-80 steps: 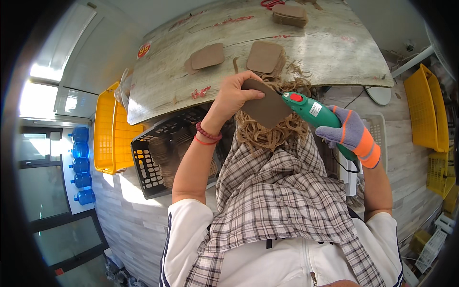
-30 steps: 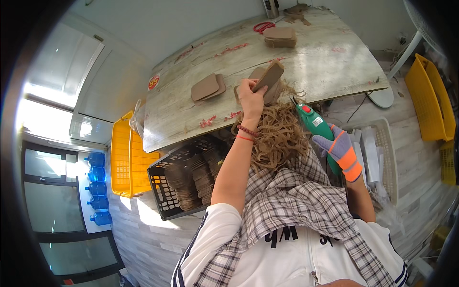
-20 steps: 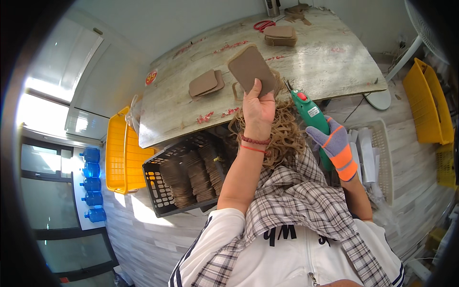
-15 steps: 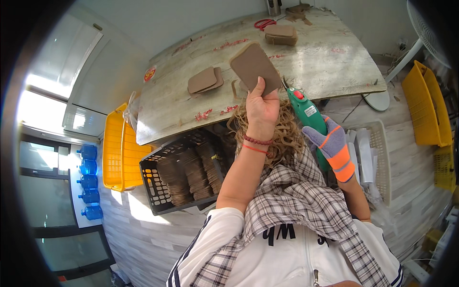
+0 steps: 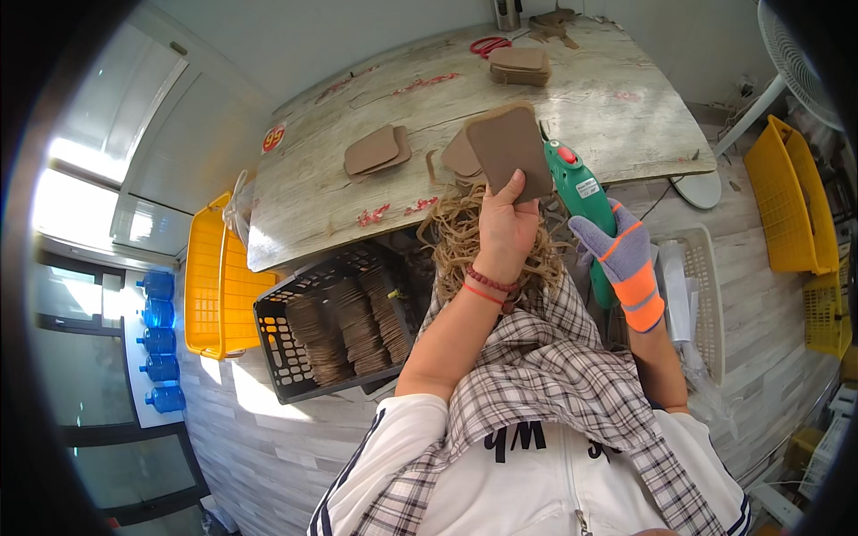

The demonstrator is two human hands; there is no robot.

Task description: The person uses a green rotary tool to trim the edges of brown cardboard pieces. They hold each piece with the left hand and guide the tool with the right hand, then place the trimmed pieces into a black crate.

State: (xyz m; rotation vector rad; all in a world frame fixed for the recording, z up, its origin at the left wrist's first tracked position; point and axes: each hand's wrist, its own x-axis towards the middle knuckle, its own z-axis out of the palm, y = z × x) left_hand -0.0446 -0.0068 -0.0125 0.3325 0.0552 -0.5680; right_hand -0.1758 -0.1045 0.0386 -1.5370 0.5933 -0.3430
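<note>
The left grip [image 5: 509,223] is grasping a brown pad [image 5: 506,147] by its lower edge, thumb pressing on the near face, and is holding it up over the front part of the tabletop [image 5: 617,107]. The right grip [image 5: 621,250], wearing a grey and orange glove, is wrapping around a green power cutter [image 5: 576,183] with a red button; its dark tip is pointing up just beside the pad's right edge, and the view is not showing whether they are touching. Around the left wrist, curly brown strips [image 5: 447,232] are heaping over the far end of a checked apron [image 5: 536,375]. Partly behind the held pad, more pads [image 5: 458,159] are lying; left of them a small overlapping pile [image 5: 373,150] is resting, and farther back a stack [image 5: 519,67] is sitting near red-handled scissors [image 5: 490,45]. Below the tabletop's front edge, a black crate [image 5: 277,348] is holding rows of brown pieces [image 5: 357,326]. A yellow basket [image 5: 204,286] is standing left of it.
</note>
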